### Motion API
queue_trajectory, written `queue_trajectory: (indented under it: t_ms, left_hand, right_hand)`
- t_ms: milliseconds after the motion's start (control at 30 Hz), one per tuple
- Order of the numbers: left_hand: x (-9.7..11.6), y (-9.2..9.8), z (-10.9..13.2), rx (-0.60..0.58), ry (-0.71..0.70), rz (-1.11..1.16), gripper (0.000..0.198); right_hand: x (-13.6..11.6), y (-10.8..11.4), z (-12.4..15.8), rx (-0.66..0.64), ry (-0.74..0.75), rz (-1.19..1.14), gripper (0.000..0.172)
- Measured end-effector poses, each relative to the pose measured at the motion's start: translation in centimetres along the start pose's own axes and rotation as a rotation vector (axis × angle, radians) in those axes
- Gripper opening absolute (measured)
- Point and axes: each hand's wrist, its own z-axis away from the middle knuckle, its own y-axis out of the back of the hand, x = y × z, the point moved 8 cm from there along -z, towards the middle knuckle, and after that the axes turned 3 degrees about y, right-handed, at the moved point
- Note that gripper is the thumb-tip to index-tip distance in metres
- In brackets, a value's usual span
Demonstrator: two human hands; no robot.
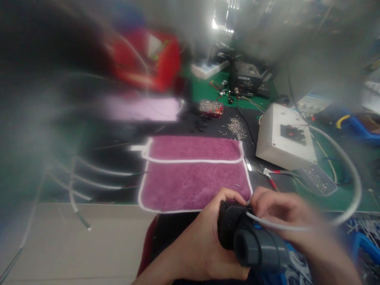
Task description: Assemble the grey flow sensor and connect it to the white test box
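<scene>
My left hand point(208, 241) is wrapped round a black plastic housing point(227, 225) with a dark grey tubular part point(261, 249) sticking out toward me. A white cable point(282, 227) runs from the housing to the right, under my right hand. At the housing's upper right edge, my right hand point(282, 209) has its fingers curled and pinched together; what lies between their tips is hidden. Just beyond both hands lies a folded purple cloth point(190, 184) with white trim. One small metal screw or pin point(236, 185) rests on it.
Red-handled cutters point(267, 171) lie right of the cloth, before a white box point(270, 138). Farther back are a pile of small metal pins point(236, 127), a tin of metal pieces point(211, 107) and a black bench unit point(246, 77). A red bin point(172, 63) is blurred. Loose white cables point(103, 182) hang at left.
</scene>
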Motion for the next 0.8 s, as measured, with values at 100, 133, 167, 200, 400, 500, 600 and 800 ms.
queue_trajectory:
  t_ms: [100,133,167,200,400,500,600,800]
  left_hand:
    - [-0.1,-0.1,0.0,-0.017,0.005,0.006,0.08]
    - [-0.1,-0.2,0.0,-0.029,0.007,0.006,0.081]
    - [-0.2,-0.2,0.0,-0.039,0.009,0.007,0.081]
    - [-0.2,-0.3,0.0,-0.045,0.013,0.007,0.082]
    - [-0.3,-0.2,-0.2,-0.031,0.028,-0.008,0.081]
    - [-0.2,-0.5,-0.2,-0.053,0.024,-0.008,0.078]
    - [-0.3,-0.6,-0.2,-0.057,0.029,0.0,0.076]
    - [-0.9,-0.6,-0.1,-0.069,0.057,-0.02,0.075]
  right_hand:
    - [-0.3,0.0,0.2,0.009,0.001,0.033,0.014]
    - [-0.4,-0.1,0.2,0.011,0.001,0.043,0.014]
    - [-0.4,-0.1,0.2,0.014,0.004,0.053,0.014]
    - [-0.5,-0.1,0.2,0.013,0.009,0.064,0.015]
    - [-0.7,-0.2,0.2,0.003,0.015,0.082,0.015]
    - [-0.8,-0.1,0.2,-0.003,0.006,0.105,0.018]
    - [-0.7,0.2,0.1,-0.035,-0.008,0.118,0.021]
    - [1.6,0.0,0.0,-0.13,-0.133,0.018,0.023]
